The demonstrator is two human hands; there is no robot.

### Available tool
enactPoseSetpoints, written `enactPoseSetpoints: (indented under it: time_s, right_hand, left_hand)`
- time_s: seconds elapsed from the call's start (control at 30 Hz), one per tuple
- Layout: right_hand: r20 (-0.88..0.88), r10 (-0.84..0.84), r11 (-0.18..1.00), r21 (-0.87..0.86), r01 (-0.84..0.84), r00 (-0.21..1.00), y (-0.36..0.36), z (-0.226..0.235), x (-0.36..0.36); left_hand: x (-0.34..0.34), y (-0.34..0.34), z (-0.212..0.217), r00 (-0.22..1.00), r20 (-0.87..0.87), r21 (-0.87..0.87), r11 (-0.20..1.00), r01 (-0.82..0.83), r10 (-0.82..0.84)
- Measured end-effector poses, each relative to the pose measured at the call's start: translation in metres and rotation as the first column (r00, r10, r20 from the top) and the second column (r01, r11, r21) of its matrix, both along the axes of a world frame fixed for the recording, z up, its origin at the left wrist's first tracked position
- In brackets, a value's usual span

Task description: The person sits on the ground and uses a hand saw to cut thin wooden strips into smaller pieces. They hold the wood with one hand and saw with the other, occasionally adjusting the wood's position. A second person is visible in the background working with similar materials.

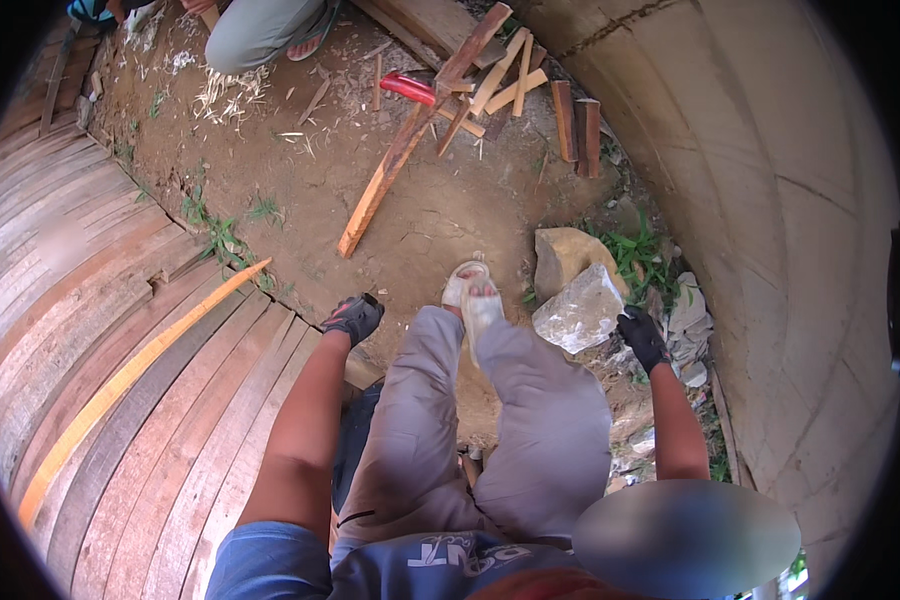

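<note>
My left hand [356,318], in a dark glove, is held out beside my left knee with its fingers curled closed. What it holds, if anything, is hidden. My right hand [644,338], also gloved, hangs by the edge of a white-stained rock [576,312]. Its fingers are bent together, and a thin pale line shows at their tips; I cannot tell whether it is held. A long reddish wooden beam [385,185] lies on the dirt ahead, with a red-handled tool [407,88] across it. My legs and sandalled feet [475,290] are between my hands.
Stacked planks [185,420] fill the left side, a yellowish wood strip [140,365] on top. A curved wall [770,200] bounds the right. Cut wood pieces [510,80] lie at the far side. Another person's bent leg [265,35] shows at the far left, near wood shavings [232,95].
</note>
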State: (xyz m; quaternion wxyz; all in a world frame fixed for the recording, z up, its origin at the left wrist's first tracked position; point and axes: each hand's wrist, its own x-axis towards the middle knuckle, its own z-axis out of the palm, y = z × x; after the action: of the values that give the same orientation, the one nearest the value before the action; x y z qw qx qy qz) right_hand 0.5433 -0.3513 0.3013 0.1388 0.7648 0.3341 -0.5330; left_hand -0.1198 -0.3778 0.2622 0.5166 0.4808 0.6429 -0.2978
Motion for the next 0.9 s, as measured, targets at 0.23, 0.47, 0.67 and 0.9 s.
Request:
enactPoseSetpoints:
  time_s: [0.23, 0.47, 0.67, 0.9]
  right_hand:
    - [-0.418, 0.811, 0.25, -0.385, -0.889, 0.409, 0.016, -0.006, 0.006]
    - [0.096, 0.269, 0.963, 0.006, -0.271, 0.958, 0.113, -0.006, -0.013]
    - [0.155, 0.145, 0.982, -0.141, -0.123, 0.977, 0.175, 0.125, -0.034]
    - [0.102, 0.605, 0.687, 0.434, -0.583, 0.789, 0.313, 0.128, -0.275]
  left_hand:
    - [0.011, 0.047, 0.047, 0.849, 0.162, -0.003, 0.86, -0.51, 0.503]
    - [0.019, 0.066, -0.004, 0.739, 0.033, -0.108, 0.737, -0.667, 0.673]
    - [0.094, 0.041, -0.04, 0.697, 0.182, -0.063, 0.715, -0.696, 0.694]
    - [0.163, -0.013, -0.068, 0.652, 0.246, -0.188, 0.695, -0.694, 0.717]
